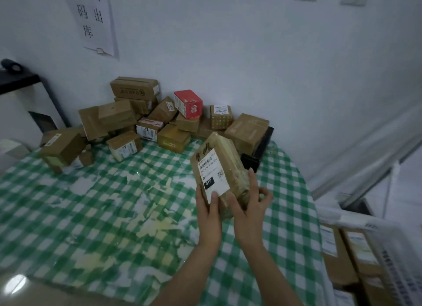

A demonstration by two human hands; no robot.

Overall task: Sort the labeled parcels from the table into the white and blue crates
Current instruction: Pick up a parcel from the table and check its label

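1. You've got the parcel [225, 150] lifted off the bench [91, 203], label facing you. Your left hand [209, 211] grips its lower left edge, thumb pressed on the label. Your right hand [250, 205] pinches the lower right corner, forefinger stretched up the side.
2. Watch it: all your hold is at the bottom end. Release one hand early and the top could tip away and drop.
3. Your thumb covers the label's lower edge, and a misread code means the wrong crate.
4. The white crate [397, 260] sits below and right of the parcel, with boxes in it. The blue one isn't in view, so look before you reach.
5. Under the parcel there's a glossy green-checked cover, worn patchy. It looks slick.
6. Behind the parcel, the pile of parcels [146, 116] leans on a white wall, and a paper sign [91, 18] hangs up and left.
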